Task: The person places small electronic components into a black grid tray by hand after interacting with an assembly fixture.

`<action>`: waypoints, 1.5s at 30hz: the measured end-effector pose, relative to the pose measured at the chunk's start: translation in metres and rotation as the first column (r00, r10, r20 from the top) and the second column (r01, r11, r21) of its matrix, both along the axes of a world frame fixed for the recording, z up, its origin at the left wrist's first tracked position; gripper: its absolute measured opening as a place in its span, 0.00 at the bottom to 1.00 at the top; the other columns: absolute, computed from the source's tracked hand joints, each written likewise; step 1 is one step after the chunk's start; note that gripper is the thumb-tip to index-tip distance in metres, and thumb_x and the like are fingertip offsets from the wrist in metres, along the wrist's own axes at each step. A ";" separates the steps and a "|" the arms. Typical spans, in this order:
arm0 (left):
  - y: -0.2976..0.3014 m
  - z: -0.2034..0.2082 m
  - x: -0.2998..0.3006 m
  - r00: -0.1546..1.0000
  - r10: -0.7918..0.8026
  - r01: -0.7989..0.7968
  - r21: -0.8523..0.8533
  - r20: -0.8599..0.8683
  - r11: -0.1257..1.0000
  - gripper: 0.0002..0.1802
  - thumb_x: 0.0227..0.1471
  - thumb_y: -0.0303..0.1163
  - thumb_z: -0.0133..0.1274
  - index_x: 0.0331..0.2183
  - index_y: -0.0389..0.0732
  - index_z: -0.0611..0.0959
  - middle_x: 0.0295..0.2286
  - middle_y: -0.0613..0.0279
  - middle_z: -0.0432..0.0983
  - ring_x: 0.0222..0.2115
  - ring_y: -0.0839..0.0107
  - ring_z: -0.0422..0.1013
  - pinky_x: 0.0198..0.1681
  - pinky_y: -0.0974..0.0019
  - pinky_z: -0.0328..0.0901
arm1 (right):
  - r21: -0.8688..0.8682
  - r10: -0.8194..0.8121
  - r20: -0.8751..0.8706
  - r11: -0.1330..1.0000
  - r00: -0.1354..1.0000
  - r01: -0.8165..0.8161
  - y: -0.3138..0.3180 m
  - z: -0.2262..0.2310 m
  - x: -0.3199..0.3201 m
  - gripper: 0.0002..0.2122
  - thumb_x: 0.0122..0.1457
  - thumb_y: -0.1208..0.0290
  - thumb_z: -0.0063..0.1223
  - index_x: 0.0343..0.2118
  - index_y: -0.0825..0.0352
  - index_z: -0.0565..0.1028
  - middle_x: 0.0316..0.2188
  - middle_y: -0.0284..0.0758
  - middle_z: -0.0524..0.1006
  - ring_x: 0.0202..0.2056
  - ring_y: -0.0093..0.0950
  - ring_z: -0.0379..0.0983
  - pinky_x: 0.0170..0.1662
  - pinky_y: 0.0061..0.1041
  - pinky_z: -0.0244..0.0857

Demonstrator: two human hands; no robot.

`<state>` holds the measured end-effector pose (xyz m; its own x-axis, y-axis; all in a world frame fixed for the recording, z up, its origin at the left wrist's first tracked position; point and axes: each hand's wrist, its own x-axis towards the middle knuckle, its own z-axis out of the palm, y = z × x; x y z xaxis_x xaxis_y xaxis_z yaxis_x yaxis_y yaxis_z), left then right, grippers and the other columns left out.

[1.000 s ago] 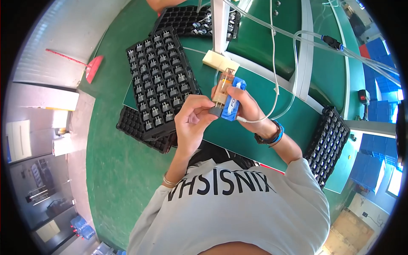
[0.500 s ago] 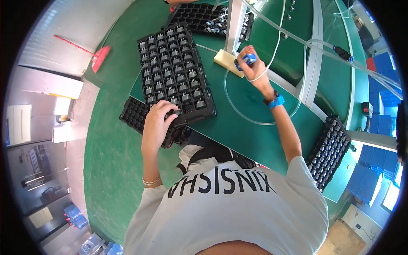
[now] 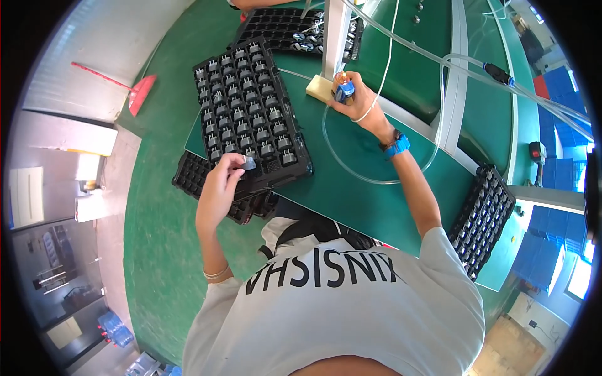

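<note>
A black tray [image 3: 305,164] holds rows of grey plug parts with metal prongs and lies at a slant on the green table. At its near edge, my left hand [image 3: 217,187] is closed, pinching a small grey plug part [image 3: 249,163] between thumb and fingertips, just over the near row. My right hand [image 3: 364,108] is wrapped around a small blue hand tool [image 3: 344,90] with an orange top; the fingers partly hide it, so its exact kind is unclear. Beside that hand, a pale yellow block [image 3: 319,88] rests on the table by the metal post.
Another black tray [image 3: 269,28] with small parts lies at the far side, near another person's arm [image 3: 263,3]. A third tray [image 3: 481,219] sits at the right end. Clear tubing [image 3: 376,182] loops across the green table [image 3: 351,203]. More black trays [image 3: 191,172] are lower left.
My left hand has gone from reaching into the tray's near row to holding a grey plug part above it. In my right hand, the blue tool has turned more upright.
</note>
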<state>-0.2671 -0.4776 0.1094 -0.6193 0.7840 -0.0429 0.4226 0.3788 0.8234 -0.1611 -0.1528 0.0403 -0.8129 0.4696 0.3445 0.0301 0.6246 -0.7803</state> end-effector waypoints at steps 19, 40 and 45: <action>-0.002 -0.009 0.007 0.869 -0.074 -0.224 0.522 0.489 0.823 0.14 0.56 0.38 0.46 0.39 0.39 0.68 0.30 0.62 0.67 0.30 0.72 0.65 0.35 0.70 0.62 | 0.196 -0.684 -0.092 0.701 0.724 0.686 0.144 -0.048 0.008 0.16 0.51 0.60 0.53 0.39 0.65 0.69 0.27 0.44 0.76 0.29 0.44 0.73 0.30 0.37 0.66; 0.077 0.002 0.063 0.846 -0.307 -0.098 0.693 0.436 0.714 0.12 0.45 0.13 0.49 0.36 0.32 0.73 0.34 0.61 0.67 0.35 0.72 0.70 0.39 0.71 0.67 | -0.955 0.220 -0.240 0.123 0.945 -0.271 -0.084 0.072 0.042 0.19 0.54 0.58 0.46 0.44 0.65 0.65 0.35 0.32 0.71 0.36 0.20 0.69 0.38 0.20 0.64; 0.074 0.006 0.068 0.861 -0.300 -0.089 0.703 0.410 0.706 0.13 0.44 0.12 0.50 0.35 0.32 0.74 0.34 0.62 0.66 0.35 0.72 0.70 0.40 0.71 0.67 | -0.954 0.262 -0.216 0.150 0.941 -0.261 -0.100 0.079 0.049 0.18 0.55 0.60 0.43 0.45 0.65 0.64 0.38 0.32 0.70 0.39 0.21 0.68 0.42 0.22 0.64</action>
